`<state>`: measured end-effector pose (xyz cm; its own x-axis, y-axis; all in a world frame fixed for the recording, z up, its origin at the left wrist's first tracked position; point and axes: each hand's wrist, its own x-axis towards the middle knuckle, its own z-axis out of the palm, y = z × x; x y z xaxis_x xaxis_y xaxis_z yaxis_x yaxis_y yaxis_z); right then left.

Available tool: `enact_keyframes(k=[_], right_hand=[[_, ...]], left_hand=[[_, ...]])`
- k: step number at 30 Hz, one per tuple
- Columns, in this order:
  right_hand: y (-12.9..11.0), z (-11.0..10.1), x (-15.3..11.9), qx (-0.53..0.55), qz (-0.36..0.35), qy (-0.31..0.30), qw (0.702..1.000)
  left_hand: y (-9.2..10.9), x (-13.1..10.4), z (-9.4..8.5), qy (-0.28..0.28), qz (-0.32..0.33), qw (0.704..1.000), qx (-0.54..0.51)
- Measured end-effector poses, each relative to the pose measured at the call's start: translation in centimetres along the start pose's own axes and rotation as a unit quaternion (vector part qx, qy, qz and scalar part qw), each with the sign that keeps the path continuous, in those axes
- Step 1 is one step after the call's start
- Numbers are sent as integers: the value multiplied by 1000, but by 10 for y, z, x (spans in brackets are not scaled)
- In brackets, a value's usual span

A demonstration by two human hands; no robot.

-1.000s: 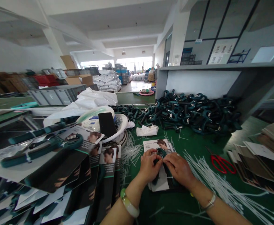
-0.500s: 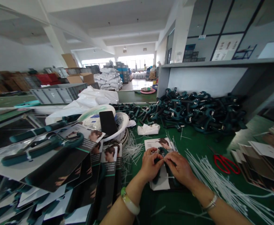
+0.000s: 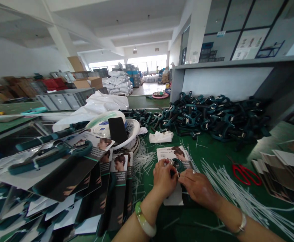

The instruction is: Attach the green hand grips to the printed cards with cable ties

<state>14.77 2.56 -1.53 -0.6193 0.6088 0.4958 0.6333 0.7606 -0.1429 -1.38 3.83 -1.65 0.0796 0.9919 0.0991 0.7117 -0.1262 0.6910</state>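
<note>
On the green table before me lies a printed backing card with a dark green hand grip strengthener on top. My left hand is closed around the upper part of the strengthener and covers much of it. My right hand is pinched at the strengthener's right side, its fingertips on a thin white piece that looks like a cable tie. Most of that tie is hidden by the fingers. Loose white cable ties lie fanned out right of my right hand.
Carded grip strengtheners are piled at left. Behind them stands a white basin with a black phone. Loose strengtheners are heaped at the back. Red-handled scissors and stacked cards lie at right.
My right hand has turned flatter, with its fingers closer together against the strengthener. My left hand stays on it. The whole view has shifted slightly.
</note>
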Motion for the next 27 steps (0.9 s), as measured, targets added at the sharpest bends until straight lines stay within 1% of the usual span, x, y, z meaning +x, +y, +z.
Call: enact_keyframes(k=[3,6,9,11,14,17,21,25,27], right_hand=[[2,-3,-5,21,44,32,998],[3,-3,-5,54,76,82,992],[-2,0,-1,110,103,120,981],[-7,4,2,158,135,132,969],[-11,11,7,223,211,140,941],[-13,16,11,264,261,141,918],[-12,19,16,285,273,154,906],[-13,21,23,302,288,202,886],[-14,20,25,297,288,208,886]], left_hand=[[-2,2,-3,28,-6,999,-26],[-5,5,-3,16,28,998,-51],[-8,4,1,10,62,996,-56],[-10,3,5,16,65,996,-55],[-13,2,10,16,54,996,-66],[-14,4,10,1,38,996,-76],[-9,6,8,-12,20,999,-49],[-1,4,9,-8,12,999,-29],[3,2,10,-1,-2,1000,-26]])
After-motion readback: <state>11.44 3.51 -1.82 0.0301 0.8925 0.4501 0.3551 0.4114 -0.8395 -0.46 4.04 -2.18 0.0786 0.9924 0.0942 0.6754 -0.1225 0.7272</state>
